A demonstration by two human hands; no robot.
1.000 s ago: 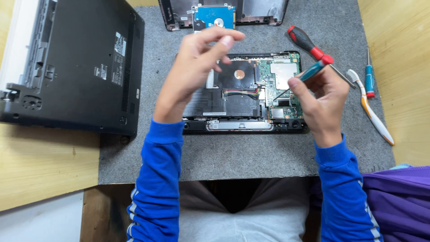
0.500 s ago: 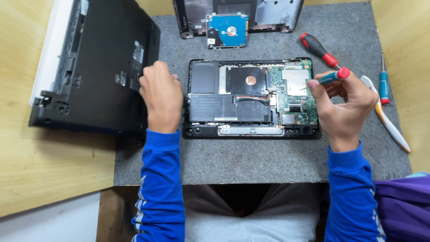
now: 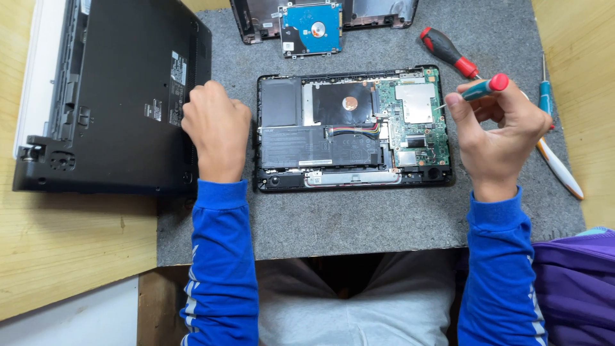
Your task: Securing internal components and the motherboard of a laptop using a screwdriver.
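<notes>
A small opened laptop base (image 3: 287, 102) lies on the grey mat (image 3: 359, 218), showing its black battery (image 3: 314, 148) and green circuit board (image 3: 416, 122). My right hand (image 3: 503, 138) hovers just right of the base and grips a thin teal screwdriver with a red cap (image 3: 483, 86), its tip pointing toward the board. My left hand (image 3: 216, 128) rests curled on the mat between the base and a larger black laptop (image 3: 122, 96) lying upside down. Its fingertips are tucked under, and nothing shows in them.
A blue-labelled hard drive (image 3: 312, 29) lies on a removed cover (image 3: 378, 13) at the back. A red and black screwdriver (image 3: 448, 52), a blue-handled screwdriver (image 3: 546, 96) and a white and orange tool (image 3: 558, 168) lie right. Purple cloth (image 3: 576, 288) sits bottom right on the wooden table (image 3: 64, 243).
My left hand left the opened base, swung left and settled curled beside the black laptop. My right hand lifted the teal screwdriver off the board and drew back to the right.
</notes>
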